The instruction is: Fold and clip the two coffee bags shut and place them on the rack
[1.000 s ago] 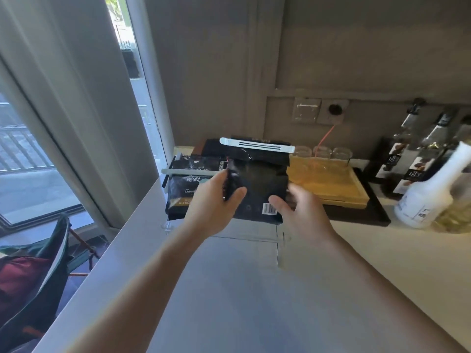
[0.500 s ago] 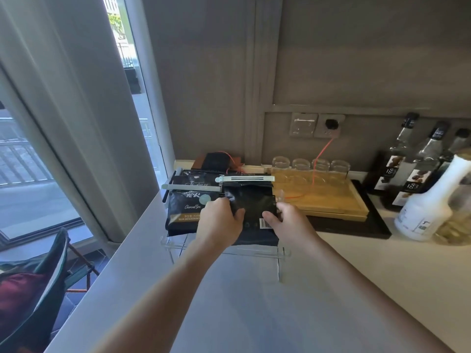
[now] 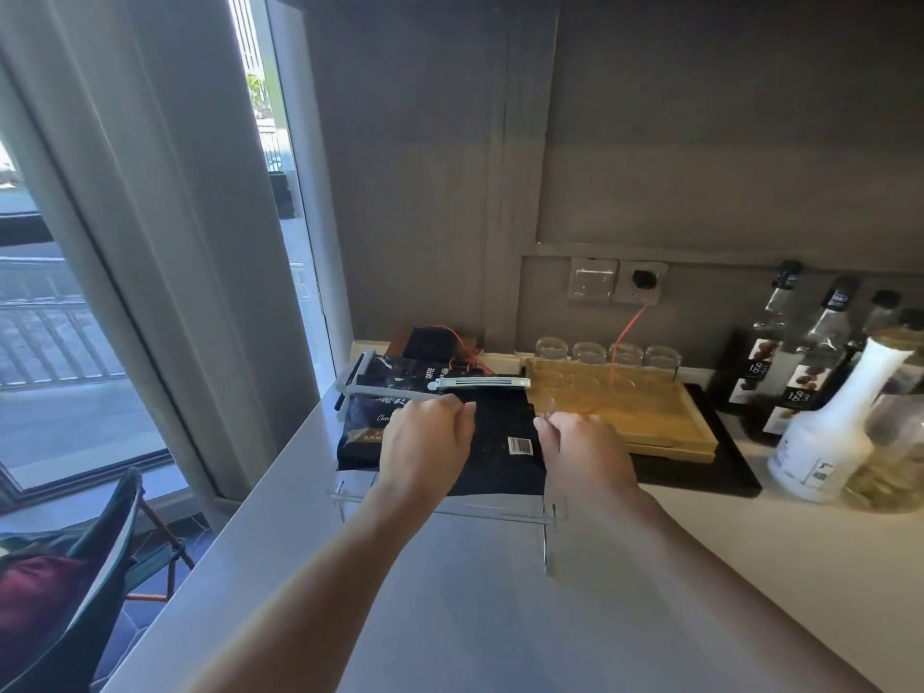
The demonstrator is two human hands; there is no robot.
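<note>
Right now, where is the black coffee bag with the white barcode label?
In the head view, the black coffee bag with the white barcode label lies centre frame on the clear acrylic rack, between both hands, beside the other bag.

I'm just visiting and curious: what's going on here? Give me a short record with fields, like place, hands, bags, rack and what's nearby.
place: pale counter beside a window
left hand: gripping the left edge of the right coffee bag
right hand: at that bag's right edge
right coffee bag: black, white clip across its top, on the rack
left coffee bag: black, grey clip, on the rack beside it
rack: clear plastic
nearby: wooden tray, white bottle
</note>
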